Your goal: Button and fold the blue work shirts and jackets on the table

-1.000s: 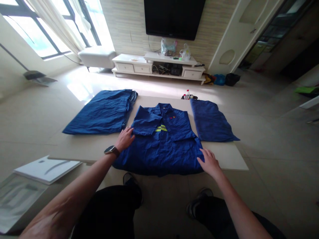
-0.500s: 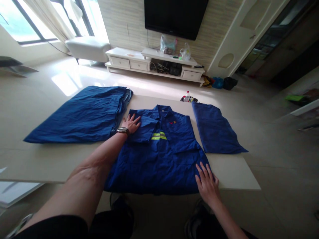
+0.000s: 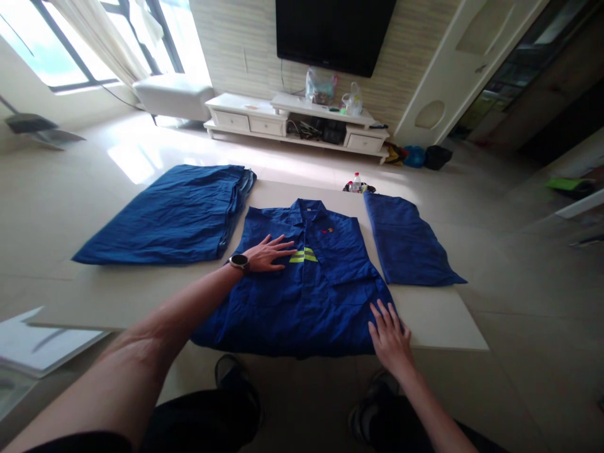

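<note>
A blue work shirt (image 3: 325,277) with yellow reflective stripes lies face up on a low white table (image 3: 438,321), its sleeves folded inward. My left hand (image 3: 271,253), a dark watch on its wrist, lies flat and open on the folded left sleeve beside the stripes. My right hand (image 3: 391,338) rests flat and open on the shirt's lower right hem at the table's front edge. A spread blue garment (image 3: 174,214) lies to the left of the shirt. A folded blue garment (image 3: 408,242) lies to its right.
A small bottle (image 3: 356,182) stands at the table's far edge. Beyond it are a white TV stand (image 3: 297,123) with bags on top, a wall-mounted TV (image 3: 333,31), and bags (image 3: 425,156) on the floor. White boards (image 3: 38,343) lie at my lower left. My shoes show under the table.
My left hand slid from the shirt's left shoulder edge rightward onto the folded sleeve near the stripes. My right hand stayed flat on the lower right hem.
</note>
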Demonstrator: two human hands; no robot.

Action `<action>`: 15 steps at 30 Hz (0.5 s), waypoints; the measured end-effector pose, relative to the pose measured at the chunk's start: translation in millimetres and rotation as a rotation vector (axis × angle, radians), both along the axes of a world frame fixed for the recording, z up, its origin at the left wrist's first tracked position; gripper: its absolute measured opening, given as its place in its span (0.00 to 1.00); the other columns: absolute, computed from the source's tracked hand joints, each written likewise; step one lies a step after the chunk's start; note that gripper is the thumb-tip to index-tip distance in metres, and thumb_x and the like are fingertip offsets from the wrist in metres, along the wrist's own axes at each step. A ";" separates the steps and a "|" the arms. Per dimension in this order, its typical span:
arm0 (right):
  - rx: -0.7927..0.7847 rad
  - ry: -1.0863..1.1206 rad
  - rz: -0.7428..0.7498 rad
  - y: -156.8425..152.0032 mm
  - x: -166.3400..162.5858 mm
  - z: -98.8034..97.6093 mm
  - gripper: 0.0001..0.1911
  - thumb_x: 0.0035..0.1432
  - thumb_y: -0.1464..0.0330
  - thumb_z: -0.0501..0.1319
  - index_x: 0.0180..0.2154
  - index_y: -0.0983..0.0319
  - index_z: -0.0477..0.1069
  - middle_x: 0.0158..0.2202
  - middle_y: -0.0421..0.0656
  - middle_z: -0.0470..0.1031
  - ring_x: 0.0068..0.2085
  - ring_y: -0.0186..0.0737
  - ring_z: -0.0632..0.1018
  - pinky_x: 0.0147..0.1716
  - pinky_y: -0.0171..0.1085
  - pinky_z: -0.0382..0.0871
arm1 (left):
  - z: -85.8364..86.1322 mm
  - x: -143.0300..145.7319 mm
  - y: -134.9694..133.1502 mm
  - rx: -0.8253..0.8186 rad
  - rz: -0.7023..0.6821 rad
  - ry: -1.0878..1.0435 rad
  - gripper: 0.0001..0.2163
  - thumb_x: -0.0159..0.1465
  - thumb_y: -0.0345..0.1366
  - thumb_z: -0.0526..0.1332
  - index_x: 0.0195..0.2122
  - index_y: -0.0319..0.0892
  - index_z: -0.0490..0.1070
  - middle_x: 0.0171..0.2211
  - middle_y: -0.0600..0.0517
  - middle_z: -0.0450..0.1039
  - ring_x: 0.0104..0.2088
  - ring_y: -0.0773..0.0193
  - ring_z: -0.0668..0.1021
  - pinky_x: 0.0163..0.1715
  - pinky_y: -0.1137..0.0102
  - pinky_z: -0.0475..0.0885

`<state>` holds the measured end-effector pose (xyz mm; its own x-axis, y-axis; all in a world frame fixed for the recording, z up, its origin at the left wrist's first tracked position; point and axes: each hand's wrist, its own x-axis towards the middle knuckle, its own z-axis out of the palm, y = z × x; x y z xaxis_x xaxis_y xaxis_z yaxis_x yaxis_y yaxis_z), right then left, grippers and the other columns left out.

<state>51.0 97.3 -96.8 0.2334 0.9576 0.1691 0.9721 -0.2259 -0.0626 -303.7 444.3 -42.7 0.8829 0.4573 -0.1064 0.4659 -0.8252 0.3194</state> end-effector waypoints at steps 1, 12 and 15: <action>0.003 0.001 -0.002 0.0 0.6 -0.7 0.27 0.74 0.59 0.45 0.70 0.49 0.62 0.73 0.43 0.61 0.73 0.51 0.60 0.63 0.59 0.61 | 0.9 -2.6 -6.7 -0.010 -0.017 -0.002 0.32 0.70 0.51 0.57 0.75 0.62 0.51 0.77 0.54 0.46 0.77 0.44 0.44 0.71 0.38 0.35; 0.014 0.098 0.002 5.8 3.9 -8.3 0.27 0.72 0.60 0.46 0.69 0.49 0.63 0.72 0.45 0.62 0.73 0.53 0.59 0.65 0.61 0.56 | -1.2 -19.5 -47.5 0.035 -0.298 -0.124 0.31 0.70 0.39 0.57 0.74 0.51 0.56 0.75 0.48 0.56 0.75 0.53 0.57 0.74 0.52 0.46; 0.070 0.278 -0.020 2.2 22.4 -5.4 0.27 0.68 0.57 0.49 0.65 0.52 0.67 0.70 0.47 0.65 0.70 0.54 0.63 0.64 0.59 0.60 | 15.3 -38.6 -72.8 0.152 0.103 -0.352 0.27 0.70 0.40 0.57 0.70 0.46 0.64 0.70 0.44 0.64 0.70 0.52 0.66 0.71 0.54 0.55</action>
